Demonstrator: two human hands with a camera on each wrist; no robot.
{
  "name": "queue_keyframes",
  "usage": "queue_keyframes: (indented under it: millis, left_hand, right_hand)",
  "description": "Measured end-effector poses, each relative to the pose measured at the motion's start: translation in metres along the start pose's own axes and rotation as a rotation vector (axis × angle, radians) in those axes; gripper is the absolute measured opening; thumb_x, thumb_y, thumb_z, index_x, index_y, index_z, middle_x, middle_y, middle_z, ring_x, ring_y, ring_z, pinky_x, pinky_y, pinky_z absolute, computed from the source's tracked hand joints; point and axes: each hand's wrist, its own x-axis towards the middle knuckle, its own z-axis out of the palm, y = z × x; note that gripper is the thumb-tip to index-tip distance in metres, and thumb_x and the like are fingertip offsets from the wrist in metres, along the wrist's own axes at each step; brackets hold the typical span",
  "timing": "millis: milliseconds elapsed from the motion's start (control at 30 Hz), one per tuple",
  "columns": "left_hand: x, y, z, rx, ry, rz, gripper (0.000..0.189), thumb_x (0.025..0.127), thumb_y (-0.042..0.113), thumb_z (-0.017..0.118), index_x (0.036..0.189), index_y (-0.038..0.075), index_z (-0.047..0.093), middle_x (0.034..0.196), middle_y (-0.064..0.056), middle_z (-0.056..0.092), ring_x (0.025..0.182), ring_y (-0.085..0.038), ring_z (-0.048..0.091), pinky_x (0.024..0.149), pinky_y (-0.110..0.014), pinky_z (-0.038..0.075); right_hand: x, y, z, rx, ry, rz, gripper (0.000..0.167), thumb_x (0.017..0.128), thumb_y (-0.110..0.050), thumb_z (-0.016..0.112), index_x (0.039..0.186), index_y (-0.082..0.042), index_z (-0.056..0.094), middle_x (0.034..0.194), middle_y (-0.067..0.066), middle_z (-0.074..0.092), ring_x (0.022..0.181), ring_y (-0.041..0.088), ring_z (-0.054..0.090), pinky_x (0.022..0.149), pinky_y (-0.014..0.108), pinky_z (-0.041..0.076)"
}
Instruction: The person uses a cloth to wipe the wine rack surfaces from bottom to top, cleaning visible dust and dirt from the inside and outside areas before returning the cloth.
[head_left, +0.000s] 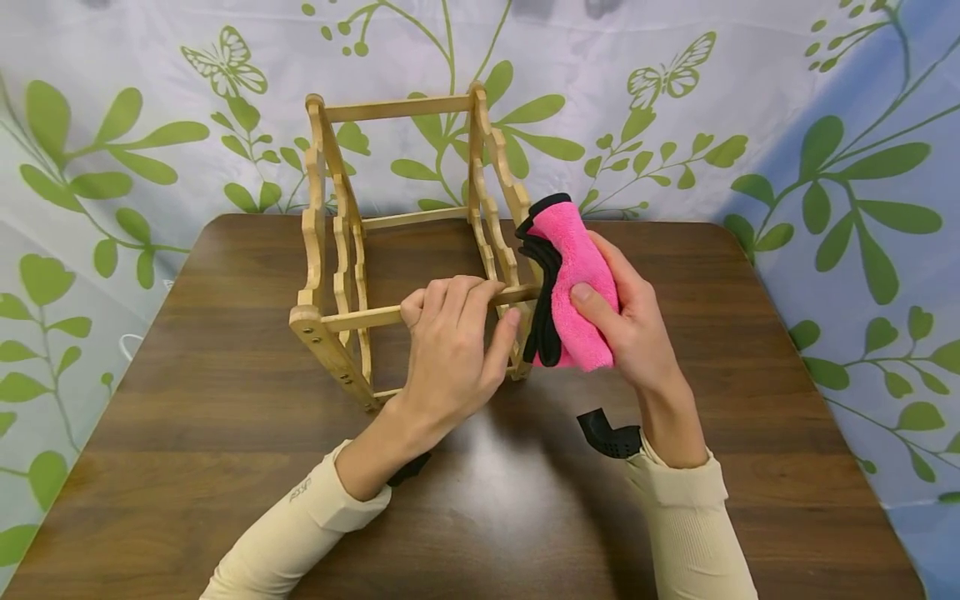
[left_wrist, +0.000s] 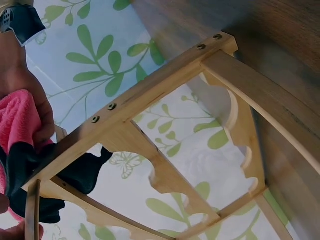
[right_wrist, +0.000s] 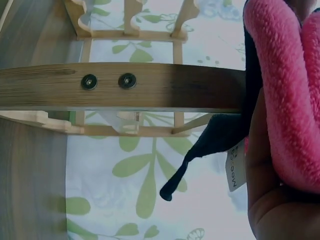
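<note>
Plush pink, black-trimmed cloth (right_wrist: 285,95), bunched inside the right grip (head_left: 633,325), touched a scalloped wooden rack (head_left: 315,237) on the desk (head_left: 750,375), while the left grip (head_left: 453,342) held its slim crossbar (head_left: 363,318).

I can see a pale wooden rack (head_left: 363,318) with scalloped slats standing on the brown desk (head_left: 765,400), and a fluffy pink cloth (head_left: 579,258) with black edging bunched against its upper right side.

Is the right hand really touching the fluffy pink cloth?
Touching. The head view shows it plainly: the right hand grips the pink cloth, with its thumb lying right on the pink fabric.
</note>
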Motion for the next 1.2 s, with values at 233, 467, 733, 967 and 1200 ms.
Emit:
queue_keyframes:
  millis: [233,467,733,967,1200]
  left_hand:
    - [-0.002,-0.006,-0.001,-0.033,0.032,-0.001,0.033,0.09,0.03,0.063,0.104,0.001,0.065,0.095,-0.009,0.06,0.089,-0.028,0.05,0.086,-0.051,0.027]
    - [-0.003,-0.01,-0.002,-0.061,0.056,-0.01,0.032,0.085,0.032,0.065,0.097,0.002,0.064,0.089,-0.008,0.059,0.086,-0.028,0.05,0.083,-0.051,0.026]
    - [-0.003,-0.014,-0.004,-0.081,0.087,-0.007,0.031,0.085,0.032,0.066,0.093,0.003,0.065,0.086,-0.007,0.059,0.085,-0.028,0.05,0.082,-0.051,0.026]
    - [-0.002,-0.016,-0.006,-0.088,0.119,-0.011,0.031,0.083,0.032,0.066,0.09,0.003,0.064,0.083,-0.007,0.06,0.082,-0.029,0.05,0.081,-0.051,0.026]
    - [-0.002,-0.02,-0.006,-0.106,0.171,0.005,0.028,0.082,0.03,0.069,0.086,0.003,0.063,0.078,-0.007,0.058,0.077,-0.029,0.049,0.08,-0.051,0.024]
  right_hand:
    - [-0.001,0.003,0.001,0.132,-0.025,-0.003,0.043,0.091,0.006,0.049,0.133,0.004,0.056,0.112,0.014,0.061,0.097,0.025,0.056,0.078,0.029,0.049]
    - [-0.002,0.007,0.0,0.193,-0.042,-0.02,0.038,0.091,0.006,0.046,0.122,-0.004,0.064,0.103,0.011,0.062,0.089,0.022,0.057,0.07,0.027,0.051]
    - [-0.006,0.019,0.003,0.288,-0.081,-0.083,0.043,0.092,0.009,0.042,0.126,-0.007,0.061,0.109,0.008,0.061,0.096,0.02,0.057,0.076,0.027,0.052]
    - [-0.007,0.026,0.006,0.322,-0.052,-0.145,0.04,0.092,0.011,0.049,0.128,-0.002,0.06,0.11,0.012,0.062,0.096,0.022,0.057,0.078,0.028,0.051]
    - [-0.009,0.031,0.01,0.239,-0.021,-0.158,0.044,0.09,0.012,0.05,0.132,0.002,0.057,0.111,0.013,0.061,0.094,0.025,0.056,0.077,0.03,0.049]
